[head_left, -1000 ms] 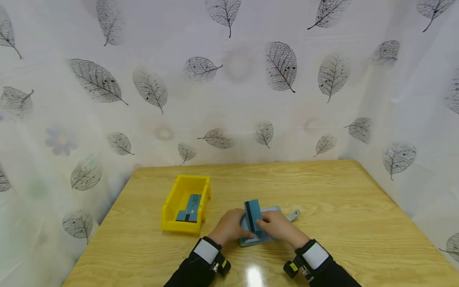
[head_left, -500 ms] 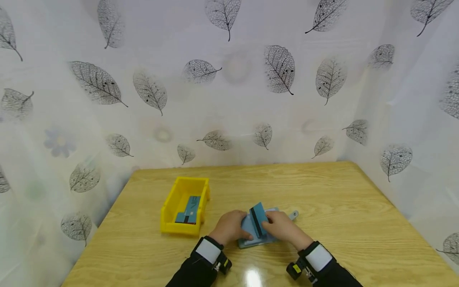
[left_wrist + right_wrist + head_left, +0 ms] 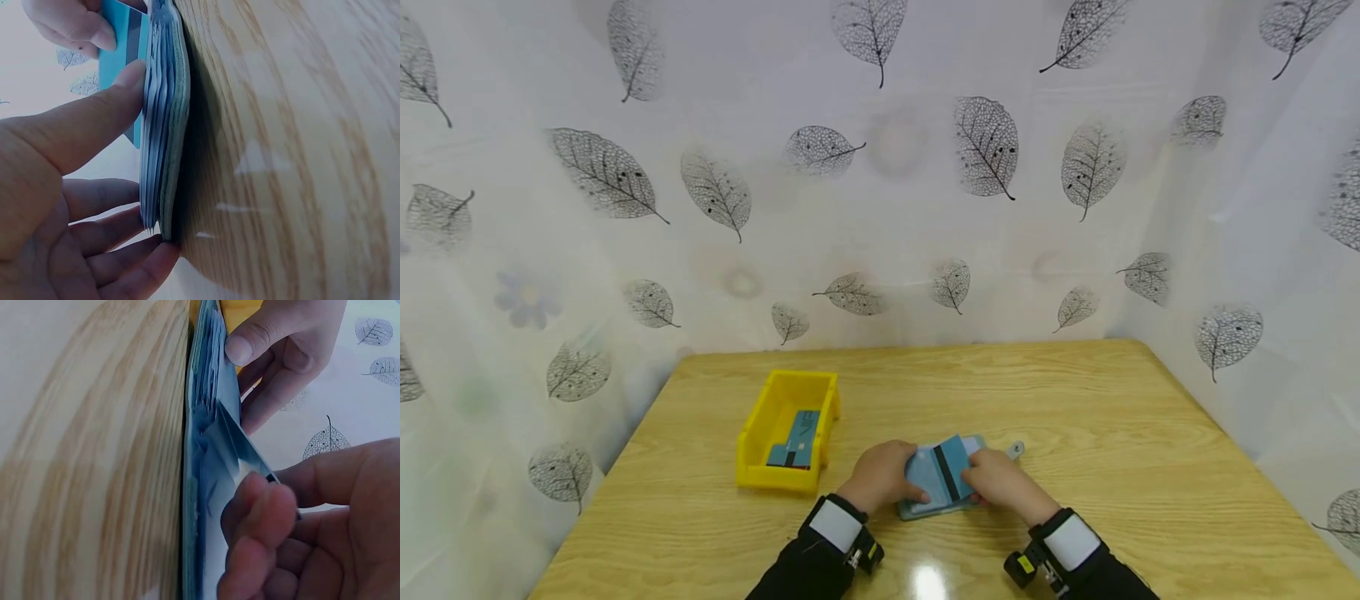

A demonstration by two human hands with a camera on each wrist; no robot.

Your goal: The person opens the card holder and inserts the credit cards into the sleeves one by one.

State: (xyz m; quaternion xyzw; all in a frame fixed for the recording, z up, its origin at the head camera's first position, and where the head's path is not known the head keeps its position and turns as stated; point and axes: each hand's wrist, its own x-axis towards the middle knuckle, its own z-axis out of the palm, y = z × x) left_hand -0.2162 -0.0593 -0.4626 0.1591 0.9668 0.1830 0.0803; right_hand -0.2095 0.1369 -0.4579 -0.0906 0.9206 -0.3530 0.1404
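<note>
A pale sheet (image 3: 880, 225) printed with dark leaves (image 3: 986, 143) (plus a faint bluish flower (image 3: 529, 297), far left) hangs behind the wood-grained table (image 3: 1090, 442), where a yellow bin (image 3: 778, 477) stands with cards (image 3: 802, 435) inside.

Head view: right hand (image 3: 1003, 479) hiding one edge of striped card (image 3: 952, 468), left hand (image 3: 880, 477) masking part of wallet (image 3: 927, 473); black sleeves (image 3: 801, 567) running off bottom. Left-wrist view: top edge cutting off right hand. We are losing wallet at bottom of right-wrist view. Cards (image 3: 801, 432) in yellow bin (image 3: 777, 477) overlapping; we are failing to count them.
</note>
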